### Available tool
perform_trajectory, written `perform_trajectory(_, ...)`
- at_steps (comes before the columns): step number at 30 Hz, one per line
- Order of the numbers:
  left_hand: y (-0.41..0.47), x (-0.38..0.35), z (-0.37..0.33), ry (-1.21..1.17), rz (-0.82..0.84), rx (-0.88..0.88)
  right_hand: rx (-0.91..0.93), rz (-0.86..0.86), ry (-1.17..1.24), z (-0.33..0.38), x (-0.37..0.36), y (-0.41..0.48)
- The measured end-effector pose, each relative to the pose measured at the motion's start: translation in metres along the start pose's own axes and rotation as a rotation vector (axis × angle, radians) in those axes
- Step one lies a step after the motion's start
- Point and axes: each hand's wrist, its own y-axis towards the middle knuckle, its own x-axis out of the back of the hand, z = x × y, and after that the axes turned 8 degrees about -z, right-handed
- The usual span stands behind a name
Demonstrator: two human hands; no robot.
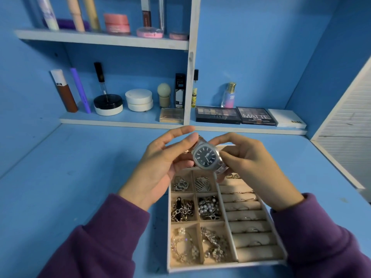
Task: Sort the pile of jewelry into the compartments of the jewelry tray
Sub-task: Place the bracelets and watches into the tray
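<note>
Watch (pixel 206 156) above far end of tray (pixel 220 266)

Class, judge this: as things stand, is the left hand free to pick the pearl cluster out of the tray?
Probably not yet: the left hand and right hand both hold the watch above the tray. The pearl cluster lies uncovered, so letting go would free the way.

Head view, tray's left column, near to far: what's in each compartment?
Nearest: fine chains with white beads → chunky gold-toned chain → silver ornate piece; beyond that, the left hand blocks the view.
</note>
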Motion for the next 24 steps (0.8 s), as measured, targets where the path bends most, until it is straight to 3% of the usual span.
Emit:
perform_trajectory(4,0.002,0.001,0.002,-0.007,-0.110,-0.014,-0.117,0.095,0.087,0.005,-0.006,-0.003)
perform_trajectory(7,0.004,0.003,0.004,-0.016,-0.173,-0.084,-0.099,0.153,0.118,0.004,-0.012,-0.005)
perform_trajectory(12,0.004,0.005,0.007,0.044,-0.129,-0.121,-0.079,0.013,0.094,-0.005,-0.005,0.001)
perform_trajectory(17,0.009,0.005,0.012,0.347,-0.091,-0.163,-0.053,-0.086,-0.047,-0.008,0.017,0.010)
perform_trajectory(21,0.028,-0.016,0.008,0.600,0.048,-0.150,-0.066,-0.067,-0.077,-0.010,0.024,0.014)
perform_trajectory(24,0.049,-0.031,0.002,0.753,0.003,-0.183,-0.077,-0.120,-0.124,-0.014,0.029,0.017)
